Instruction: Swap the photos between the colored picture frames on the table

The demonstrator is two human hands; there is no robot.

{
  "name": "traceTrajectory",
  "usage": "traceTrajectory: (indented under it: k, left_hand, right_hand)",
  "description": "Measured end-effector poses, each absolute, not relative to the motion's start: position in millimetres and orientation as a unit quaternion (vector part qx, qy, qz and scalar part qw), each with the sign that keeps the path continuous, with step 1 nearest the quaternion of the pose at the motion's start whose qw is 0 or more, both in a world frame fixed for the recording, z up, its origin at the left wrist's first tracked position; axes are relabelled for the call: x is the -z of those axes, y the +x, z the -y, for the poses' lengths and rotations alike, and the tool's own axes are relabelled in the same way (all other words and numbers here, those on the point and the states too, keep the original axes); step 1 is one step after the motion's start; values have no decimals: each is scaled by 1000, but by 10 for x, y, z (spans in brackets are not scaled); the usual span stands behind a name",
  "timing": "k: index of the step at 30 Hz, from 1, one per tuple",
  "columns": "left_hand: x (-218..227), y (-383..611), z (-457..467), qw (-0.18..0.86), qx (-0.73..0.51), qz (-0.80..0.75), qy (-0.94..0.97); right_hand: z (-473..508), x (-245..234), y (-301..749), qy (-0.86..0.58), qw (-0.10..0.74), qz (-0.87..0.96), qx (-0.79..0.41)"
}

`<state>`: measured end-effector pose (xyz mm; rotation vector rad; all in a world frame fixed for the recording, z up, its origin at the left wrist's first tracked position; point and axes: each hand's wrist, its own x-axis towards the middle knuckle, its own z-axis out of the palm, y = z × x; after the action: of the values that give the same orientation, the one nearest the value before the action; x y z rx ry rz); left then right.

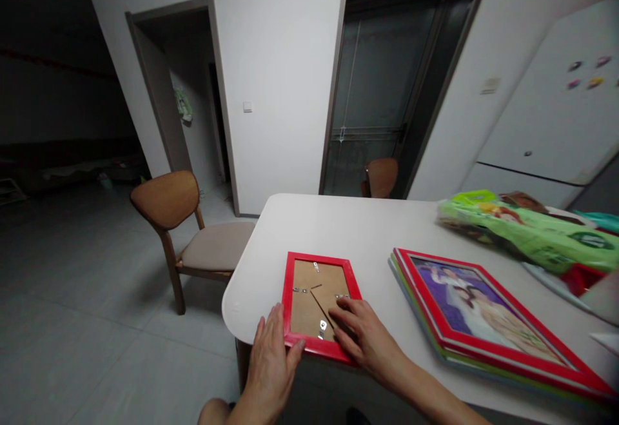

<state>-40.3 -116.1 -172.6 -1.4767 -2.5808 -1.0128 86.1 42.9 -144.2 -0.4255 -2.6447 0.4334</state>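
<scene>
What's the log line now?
left hand: touching red rectangular picture frame | right hand: at its brown back | frame: face-down at white table

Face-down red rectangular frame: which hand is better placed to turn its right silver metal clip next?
Likely the right hand, its fingers beside that clip; the left hand touches the frame's left edge.

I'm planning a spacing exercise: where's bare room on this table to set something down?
Bare white tabletop stretches beyond the small red frame to the far edge; smaller patches lie left of it and between it and the photo-frame stack. Crowded: the right side, with that stack and the green package, and around the left hand and right hand.
</scene>
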Motion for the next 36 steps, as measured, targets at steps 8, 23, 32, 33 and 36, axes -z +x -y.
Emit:
traceTrajectory:
  k: [8, 23, 32, 33, 36]
  left_hand:
    - [1513, -396, 1132, -30, 303, 759, -576]
    - [1398, -336, 1034, -48, 295, 762, -575]
    - [1459, -335, 1032, -37, 313, 762, -565]
    - [1458, -325, 1030, -38, 311, 763, -565]
    - [1425, -281, 1020, -47, 295, 772, -561]
  right_hand:
    - [-383, 1218, 713, -59, 113, 973, -191]
    - [-909, 1282, 701, -251, 140, 950, -123]
    - [-869, 1318, 564, -252, 152, 951, -93]
    - [-827, 1321, 530, -239, 165, 951, -104]
    - [-659, 1321, 366, -187, 183, 955, -142]
